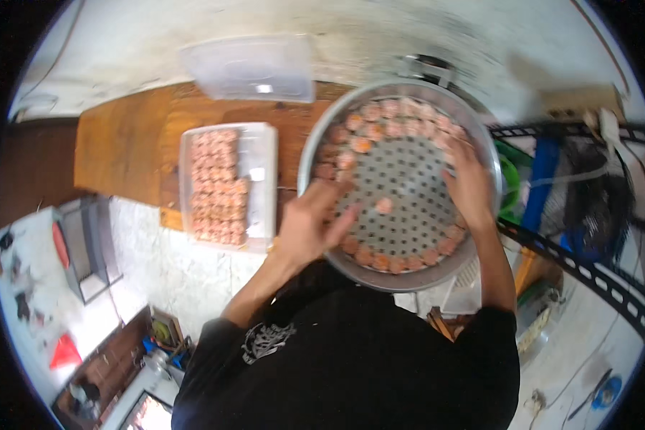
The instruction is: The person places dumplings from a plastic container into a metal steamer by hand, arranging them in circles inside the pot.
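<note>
A round metal steamer pan (pixel 408 177) with a perforated bottom lies in front of me. Pink dumpling-like meat pieces (pixel 391 110), some topped with orange, line its inner edge in rings. One single piece (pixel 384 205) sits apart on the bare holes near the middle. My left hand (pixel 314 217) reaches over the pan's left rim, thumb and fingers spread, close to the pieces there. My right hand (pixel 468 180) is inside the right side, fingertips at the upper-right pieces; blur hides whether one is pinched. Left of the pan, a clear plastic container (pixel 258 215) holds tightly packed rows of similar pieces (pixel 215 188).
The container rests on a wooden table (pixel 123 145). A translucent plastic lid (pixel 252 67) leans on the wall behind it. At right stands a black slotted metal rack (pixel 580 274) with a green basket (pixel 509 183) and a dark fan-like object (pixel 586 204). A cable (pixel 564 174) crosses there.
</note>
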A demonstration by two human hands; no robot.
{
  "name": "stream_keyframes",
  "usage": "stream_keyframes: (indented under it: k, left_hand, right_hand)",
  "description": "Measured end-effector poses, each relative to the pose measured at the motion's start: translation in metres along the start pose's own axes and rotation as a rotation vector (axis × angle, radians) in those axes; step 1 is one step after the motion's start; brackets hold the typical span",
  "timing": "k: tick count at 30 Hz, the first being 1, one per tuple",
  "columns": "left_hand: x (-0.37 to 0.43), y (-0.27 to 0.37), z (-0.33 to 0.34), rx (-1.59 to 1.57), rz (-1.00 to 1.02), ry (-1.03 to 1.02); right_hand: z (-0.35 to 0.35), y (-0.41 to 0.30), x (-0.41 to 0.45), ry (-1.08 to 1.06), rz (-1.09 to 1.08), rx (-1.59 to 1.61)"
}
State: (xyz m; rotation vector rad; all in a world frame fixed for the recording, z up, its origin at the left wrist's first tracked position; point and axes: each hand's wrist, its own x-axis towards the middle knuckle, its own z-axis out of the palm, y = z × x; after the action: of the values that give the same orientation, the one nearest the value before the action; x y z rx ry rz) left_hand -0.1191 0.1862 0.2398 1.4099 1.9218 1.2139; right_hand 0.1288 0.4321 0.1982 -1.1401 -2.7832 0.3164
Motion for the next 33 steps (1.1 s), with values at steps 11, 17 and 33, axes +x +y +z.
stream_keyframes:
  k: [11, 17, 33]
  left_hand:
    - [-0.09, -0.29, -0.081, 1.141, -0.088, -0.115]
    - [-0.068, -0.237, -0.097, 0.357, -0.149, -0.106]
    - [0.033, -0.032, 0.102, 0.444, 0.119, -0.808]
  right_hand:
    - [0.064, -0.142, -0.071, -0.191, -0.009, 0.297]
    - [0.004, -0.135, -0.04, 0.116, 0.176, 0.141]
    - [0.015, 0.028, -0.039, 0.015, 0.13, 0.41]
